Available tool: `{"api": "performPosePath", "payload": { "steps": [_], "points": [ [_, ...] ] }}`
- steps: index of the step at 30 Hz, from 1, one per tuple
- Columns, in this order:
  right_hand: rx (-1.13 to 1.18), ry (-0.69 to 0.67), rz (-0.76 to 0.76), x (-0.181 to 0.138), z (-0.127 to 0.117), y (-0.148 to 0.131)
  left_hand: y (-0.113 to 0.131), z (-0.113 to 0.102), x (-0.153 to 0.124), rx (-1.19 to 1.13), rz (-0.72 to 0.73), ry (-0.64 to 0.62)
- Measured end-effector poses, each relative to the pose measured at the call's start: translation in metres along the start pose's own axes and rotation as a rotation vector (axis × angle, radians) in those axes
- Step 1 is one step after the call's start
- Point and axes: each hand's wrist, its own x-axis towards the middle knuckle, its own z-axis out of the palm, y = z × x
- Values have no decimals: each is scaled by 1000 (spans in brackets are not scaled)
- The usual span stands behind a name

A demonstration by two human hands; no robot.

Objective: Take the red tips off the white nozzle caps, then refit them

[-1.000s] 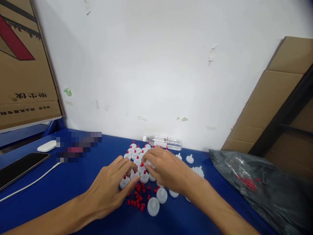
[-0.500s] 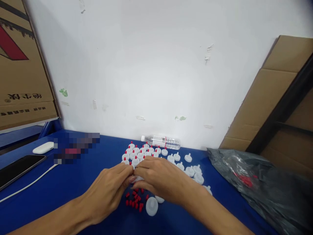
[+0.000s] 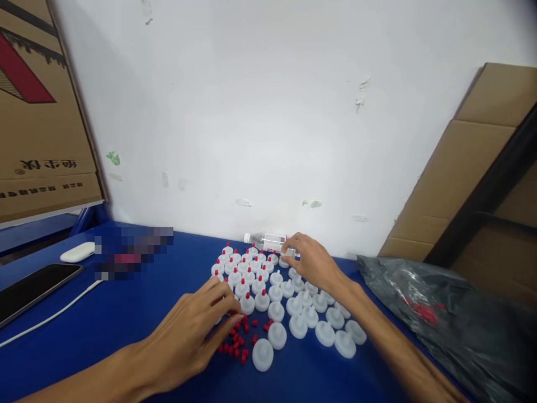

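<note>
The right hand [image 3: 314, 263] has parted from the left hand [image 3: 193, 330] to the back edge of the desk [image 3: 184, 263], fingers curved narrowly at a white disc [image 3: 284, 263] beside the bottle [image 3: 271, 242]. Left fingertips nearly meet by loose red caps [image 3: 243, 360], nearer the front. Neither grip can be told. Right edge: dark bag [image 3: 470, 336], red pieces [image 3: 425, 312] showing within.

Smooth plastic discs [image 3: 262, 361], matt plastic caps [image 3: 254, 339], glossy plastic bottle [image 3: 268, 242]
</note>
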Motion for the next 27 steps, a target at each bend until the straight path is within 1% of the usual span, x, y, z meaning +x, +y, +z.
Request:
{"api": "performPosePath", "payload": {
  "steps": [2,5,8,14,17,21,27],
  "points": [
    [1,-28,15,-1,8,-1,0,2,0,-5,24,-20],
    [13,-62,37,-2,14,0,-1,5,-1,-11,63,-41],
    [43,-104,44,-3,14,4,-4,7,-1,-12,102,-39],
    [104,-172,-18,-1,10,13,-8,8,0,-20,147,-87],
    [89,-174,-41,-1,8,14,-5,5,1,-38,137,-72],
    [8,-119,-27,-3,8,14,-1,0,2,-44,128,-39],
    [-24,-174,-61,-8,13,9,2,-2,3,-56,107,3]
  ]
}}
